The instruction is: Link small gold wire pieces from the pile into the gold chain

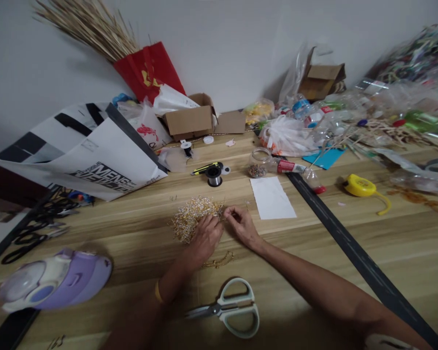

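Observation:
My left hand lies with curled fingers against the right side of a tangled pile of gold and silver beaded wire. Just to its right, my right hand is closed in a pinch, thumb against fingers. The fingertips of both hands nearly meet, and whatever they grip is too small to make out. A short gold chain lies on the wood just below my hands. Closer to me rest scissors with pale green handles, blades pointing left.
Beyond the pile stand a wire spool and a yellow-black cutter. White paper, a jar of beads and a yellow tape measure lie rightward. At left are a large paper bag, a purple device and several pliers.

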Tool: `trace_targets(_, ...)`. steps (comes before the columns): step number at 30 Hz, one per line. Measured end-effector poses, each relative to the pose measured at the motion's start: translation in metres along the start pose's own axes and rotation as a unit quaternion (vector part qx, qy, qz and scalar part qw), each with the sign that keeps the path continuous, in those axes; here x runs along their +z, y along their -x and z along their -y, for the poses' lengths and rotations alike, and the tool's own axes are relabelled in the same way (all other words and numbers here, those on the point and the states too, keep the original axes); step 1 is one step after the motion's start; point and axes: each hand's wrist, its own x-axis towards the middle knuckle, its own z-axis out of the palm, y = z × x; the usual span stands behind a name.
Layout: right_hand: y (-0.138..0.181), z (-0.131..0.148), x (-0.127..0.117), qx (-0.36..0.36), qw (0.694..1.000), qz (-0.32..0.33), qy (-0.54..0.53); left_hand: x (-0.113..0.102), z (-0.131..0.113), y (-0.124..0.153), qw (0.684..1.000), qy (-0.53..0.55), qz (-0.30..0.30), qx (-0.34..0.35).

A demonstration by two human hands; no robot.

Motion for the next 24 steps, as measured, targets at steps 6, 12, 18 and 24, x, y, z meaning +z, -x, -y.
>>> trace_targets(6,0.002,0.002,0.0,-0.036,0.999,0.0,0.03,-0.005,0.008,0.004,0.94,0.278,-0.124,-0.153)
trace_targets(12,0.01,0.007,0.002,-0.104,0.99,0.024,0.092,-0.004,0.01,0.02,0.701,0.61,-0.152,-0.336)
trace_targets(18,0.02,0.012,0.008,-0.168,0.975,0.066,0.132,0.003,0.003,0.024,0.532,0.763,-0.151,-0.336)
trace_targets(24,0.022,0.013,0.009,-0.195,0.967,0.074,0.147,0.006,0.001,0.024,0.484,0.8,-0.129,-0.331)
